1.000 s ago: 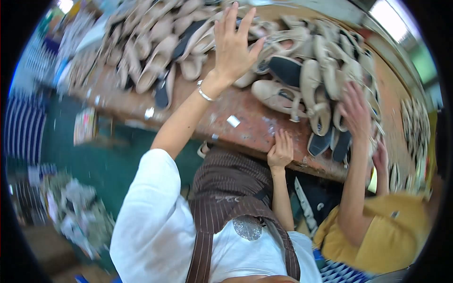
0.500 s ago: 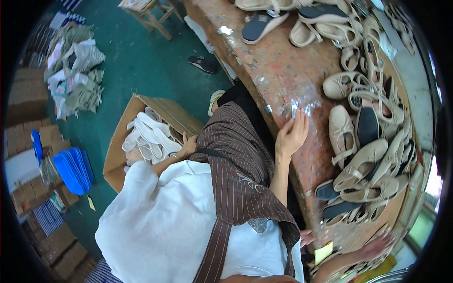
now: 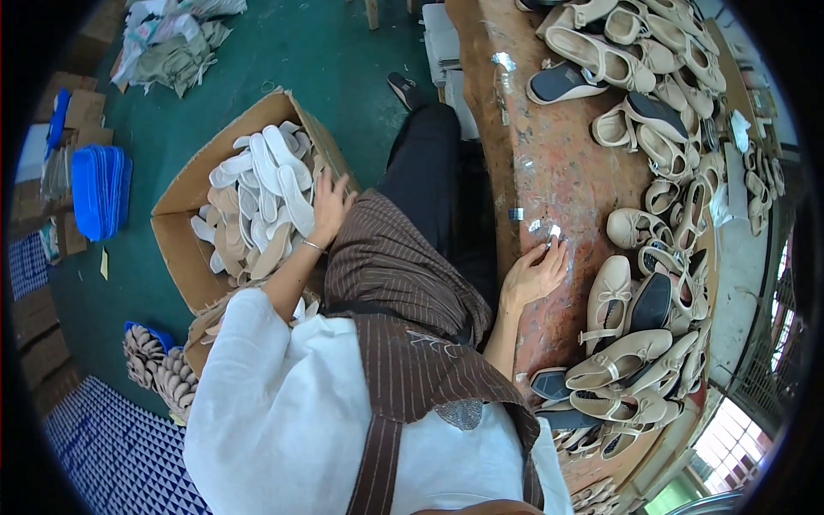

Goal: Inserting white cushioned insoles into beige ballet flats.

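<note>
My left hand (image 3: 331, 202) reaches down to my left into a cardboard box (image 3: 176, 202). Its spread fingers lie on a heap of white and beige insoles (image 3: 273, 176), and I cannot see it gripping one. My right hand (image 3: 534, 275) rests flat on the edge of the reddish-brown worktable (image 3: 558, 163), holding nothing, its fingertips next to a small shiny scrap (image 3: 554, 232). Just right of that hand lies a beige flat shoe with a bow (image 3: 611, 296), part of a long pile of similar shoes (image 3: 665, 154).
A stack of blue sheets (image 3: 99, 189) and cardboard pieces lie on the green floor at the left. Bundled soles (image 3: 163, 373) sit beside my left side. A cloth heap (image 3: 172, 47) lies at the far end, and a dark sandal (image 3: 402, 86) near the table.
My left arm came off the shoes on the table and went down into the box of insoles. My view swung from the table toward the floor. My right hand stayed on the table edge.
</note>
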Motion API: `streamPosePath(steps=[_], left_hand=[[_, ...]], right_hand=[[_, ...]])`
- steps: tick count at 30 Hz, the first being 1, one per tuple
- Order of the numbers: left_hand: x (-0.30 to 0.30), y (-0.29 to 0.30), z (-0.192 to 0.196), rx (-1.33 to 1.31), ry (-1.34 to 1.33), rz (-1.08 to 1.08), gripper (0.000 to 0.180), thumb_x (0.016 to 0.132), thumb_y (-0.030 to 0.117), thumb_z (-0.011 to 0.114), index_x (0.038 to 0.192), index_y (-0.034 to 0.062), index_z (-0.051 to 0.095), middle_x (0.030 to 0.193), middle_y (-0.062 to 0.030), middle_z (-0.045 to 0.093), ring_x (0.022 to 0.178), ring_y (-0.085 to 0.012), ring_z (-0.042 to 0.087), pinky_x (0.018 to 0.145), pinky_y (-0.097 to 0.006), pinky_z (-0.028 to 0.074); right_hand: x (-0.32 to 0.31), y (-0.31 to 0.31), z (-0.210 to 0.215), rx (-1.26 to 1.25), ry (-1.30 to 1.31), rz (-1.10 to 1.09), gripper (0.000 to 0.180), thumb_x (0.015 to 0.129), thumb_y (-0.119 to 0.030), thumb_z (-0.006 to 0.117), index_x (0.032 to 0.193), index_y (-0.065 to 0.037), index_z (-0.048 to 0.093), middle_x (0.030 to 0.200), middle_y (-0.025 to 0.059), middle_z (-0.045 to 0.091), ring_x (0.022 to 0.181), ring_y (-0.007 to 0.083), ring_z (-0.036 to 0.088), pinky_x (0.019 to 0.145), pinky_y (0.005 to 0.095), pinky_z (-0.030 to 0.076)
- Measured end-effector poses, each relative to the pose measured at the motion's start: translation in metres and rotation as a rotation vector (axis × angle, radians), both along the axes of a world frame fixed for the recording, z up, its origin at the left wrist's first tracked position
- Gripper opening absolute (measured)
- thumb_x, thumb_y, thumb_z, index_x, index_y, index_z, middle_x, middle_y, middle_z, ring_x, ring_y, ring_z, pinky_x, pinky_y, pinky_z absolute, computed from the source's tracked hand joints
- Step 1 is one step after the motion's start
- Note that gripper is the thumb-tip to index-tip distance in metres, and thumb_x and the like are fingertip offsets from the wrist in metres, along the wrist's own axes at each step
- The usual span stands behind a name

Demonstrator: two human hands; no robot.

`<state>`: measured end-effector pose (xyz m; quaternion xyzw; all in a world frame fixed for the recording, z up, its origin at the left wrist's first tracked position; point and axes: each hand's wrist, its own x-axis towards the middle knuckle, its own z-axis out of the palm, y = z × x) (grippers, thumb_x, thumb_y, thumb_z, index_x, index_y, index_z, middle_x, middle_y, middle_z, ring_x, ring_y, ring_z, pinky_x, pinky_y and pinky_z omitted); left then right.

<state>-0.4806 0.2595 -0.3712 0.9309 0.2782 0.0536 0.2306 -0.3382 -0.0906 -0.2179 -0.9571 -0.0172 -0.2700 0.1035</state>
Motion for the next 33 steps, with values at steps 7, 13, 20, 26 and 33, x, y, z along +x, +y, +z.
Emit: streamPosePath(steps=[7, 13, 20, 26, 33], left_hand=[[-0.008, 0.022, -0.025, -0.539, 0.074, 0.434, 0.082, 0.084, 0.04, 0.069, 0.141, -0.0098, 0.037, 0.138, -0.0322, 0.049, 0.128, -0.0427, 0.05, 0.106, -0.043, 0.041], [0.057, 0.069, -0.048, -0.464, -0.084, 0.492, 0.088, 0.08, 0.039, 0.074, 0.141, -0.0091, 0.034, 0.129, -0.0342, 0.055, 0.12, -0.0438, 0.055, 0.101, -0.046, 0.044], [0.123, 0.153, -0.059, -0.189, -0.075, 0.865, 0.032, 0.086, 0.013, 0.065, 0.113, -0.0028, 0.059, 0.098, -0.028, 0.068, 0.093, -0.0455, 0.065, 0.079, -0.049, 0.052], [0.122, 0.151, -0.036, -0.299, 0.072, 0.89, 0.036, 0.093, 0.013, 0.066, 0.118, -0.0123, 0.06, 0.112, -0.0243, 0.068, 0.1, -0.0346, 0.066, 0.092, -0.04, 0.049], [0.101, 0.15, -0.029, -0.295, 0.462, 1.241, 0.037, 0.093, 0.019, 0.069, 0.11, -0.0129, 0.065, 0.113, -0.0225, 0.068, 0.102, -0.0305, 0.066, 0.091, -0.041, 0.05]], right_hand=[[0.002, -0.004, 0.0, -0.004, 0.045, 0.116, 0.031, 0.096, -0.013, 0.054, 0.123, -0.001, 0.062, 0.133, 0.0245, 0.056, 0.123, 0.0397, 0.051, 0.105, 0.0502, 0.038], [0.017, 0.039, 0.018, -0.042, 0.013, 0.355, 0.036, 0.095, -0.007, 0.055, 0.13, 0.002, 0.057, 0.14, 0.0219, 0.052, 0.134, 0.0386, 0.043, 0.112, 0.0502, 0.033], [0.148, 0.255, -0.08, 0.318, 0.865, 0.732, 0.041, 0.088, 0.002, 0.055, 0.128, -0.002, 0.059, 0.134, 0.0195, 0.058, 0.122, 0.0359, 0.055, 0.104, 0.0409, 0.044], [0.293, 0.358, -0.337, -0.167, 1.184, 0.391, 0.066, 0.085, -0.012, 0.068, 0.144, -0.004, 0.04, 0.15, 0.0242, 0.038, 0.136, 0.0412, 0.038, 0.113, 0.0458, 0.034], [0.326, 0.453, -0.504, -0.347, 1.276, 0.219, 0.124, 0.069, -0.037, 0.088, 0.156, -0.011, 0.005, 0.16, 0.0237, 0.012, 0.146, 0.0417, 0.021, 0.114, 0.0591, 0.028]])
